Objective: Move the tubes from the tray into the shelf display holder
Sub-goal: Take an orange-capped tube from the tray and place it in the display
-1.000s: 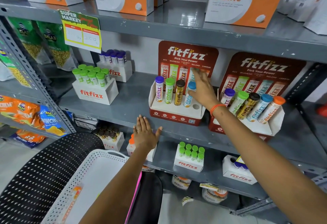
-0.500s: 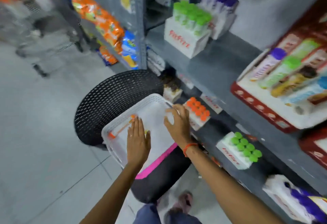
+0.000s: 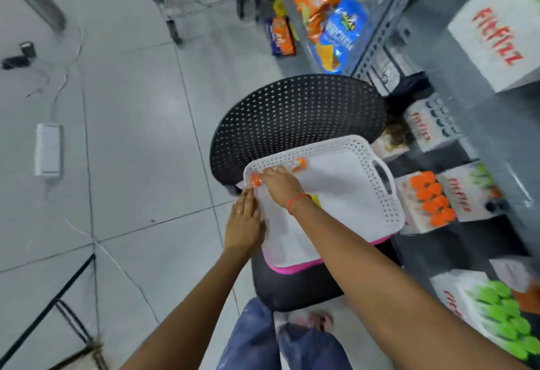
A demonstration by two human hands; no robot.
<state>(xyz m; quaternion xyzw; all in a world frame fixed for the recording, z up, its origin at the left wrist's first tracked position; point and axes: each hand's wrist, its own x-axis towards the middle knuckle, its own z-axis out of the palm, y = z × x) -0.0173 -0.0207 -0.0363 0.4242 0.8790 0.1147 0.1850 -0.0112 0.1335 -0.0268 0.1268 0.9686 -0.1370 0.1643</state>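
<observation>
Both hands have shifted toward the tray's far-left corner. An orange-capped tube lies inside the white tray, along its far-left wall. Right hand covers the tube, fingers curled on it; a firm grip cannot be confirmed. Left hand lies flat and spread against the tray's left edge. Tray sits on a black chair, beside the shelf.
</observation>
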